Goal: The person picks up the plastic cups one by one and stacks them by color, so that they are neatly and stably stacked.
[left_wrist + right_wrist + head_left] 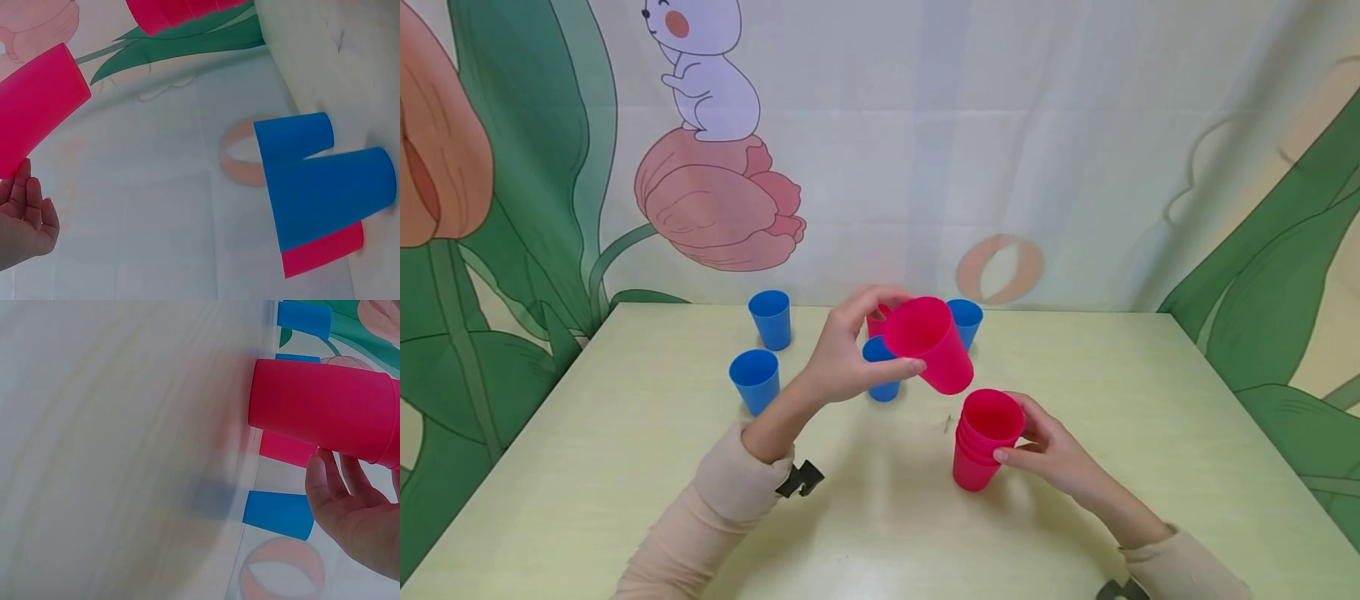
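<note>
Mid-frame, the left grip (844, 353) pinches a tilted red cup (942, 353); below, right of centre, the right grip (1054, 452) holds stacked red cups (979, 454) a bump could topple.

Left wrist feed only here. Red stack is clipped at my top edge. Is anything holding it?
Observer: Yes. The right hand grips the red stack from the side, thumb toward the head camera.
Operator: Any blue beyond the pair I see?
Observer: Two more, over on the person's left: a nearer blue cup and a farther blue cup.
Operator: I can't see the mouth of the cup in the left hand. Which way?
Observer: The held red cup is tilted; the head view looks into its open mouth, with the base toward lower right.
</note>
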Demonstrator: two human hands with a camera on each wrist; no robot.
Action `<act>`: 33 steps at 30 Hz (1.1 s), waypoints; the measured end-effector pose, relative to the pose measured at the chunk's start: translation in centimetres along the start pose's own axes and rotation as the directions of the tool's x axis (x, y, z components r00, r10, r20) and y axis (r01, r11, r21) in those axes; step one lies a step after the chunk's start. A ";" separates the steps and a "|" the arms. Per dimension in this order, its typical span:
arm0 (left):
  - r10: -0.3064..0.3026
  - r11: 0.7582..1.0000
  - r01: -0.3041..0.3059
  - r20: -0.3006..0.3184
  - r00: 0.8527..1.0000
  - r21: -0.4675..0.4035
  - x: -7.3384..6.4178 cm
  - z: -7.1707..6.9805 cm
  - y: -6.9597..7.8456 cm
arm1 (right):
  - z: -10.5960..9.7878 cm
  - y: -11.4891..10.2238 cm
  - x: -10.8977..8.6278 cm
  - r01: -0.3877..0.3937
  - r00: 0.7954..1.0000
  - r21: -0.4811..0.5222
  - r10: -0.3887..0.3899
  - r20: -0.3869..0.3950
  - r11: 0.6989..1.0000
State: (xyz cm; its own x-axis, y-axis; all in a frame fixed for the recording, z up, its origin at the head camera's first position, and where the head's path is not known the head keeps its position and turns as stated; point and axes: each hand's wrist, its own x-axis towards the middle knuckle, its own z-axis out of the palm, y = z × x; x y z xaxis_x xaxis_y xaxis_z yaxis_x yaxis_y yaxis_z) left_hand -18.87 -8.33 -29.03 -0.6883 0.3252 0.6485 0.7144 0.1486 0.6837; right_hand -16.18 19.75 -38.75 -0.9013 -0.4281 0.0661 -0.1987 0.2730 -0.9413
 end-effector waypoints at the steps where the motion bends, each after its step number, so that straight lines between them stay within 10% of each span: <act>1: 0.002 1.000 -0.002 0.003 1.000 -0.007 0.0 0.1 0.1 | 0.0 0.0 0.0 0.003 1.000 0.000 -0.003 0.001 1.000; 19: 0.089 0.995 -0.086 0.087 0.992 -0.043 0.5 2.5 -0.2 | 0.1 -0.2 0.0 -0.011 1.000 -0.008 0.012 0.006 1.000; 33: 0.013 1.000 -0.016 0.171 0.985 0.018 0.4 4.1 -0.8 | 0.1 -0.1 0.0 -0.002 1.000 -0.015 0.003 0.011 1.000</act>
State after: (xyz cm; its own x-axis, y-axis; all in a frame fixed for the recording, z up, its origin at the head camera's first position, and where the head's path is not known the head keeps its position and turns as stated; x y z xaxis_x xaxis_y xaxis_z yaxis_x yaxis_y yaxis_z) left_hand -19.18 -4.43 -30.64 -0.6474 0.4821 0.5902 0.7274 0.1600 0.6673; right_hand -16.12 19.68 -38.65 -0.8977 -0.4366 0.0602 -0.2024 0.2872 -0.9362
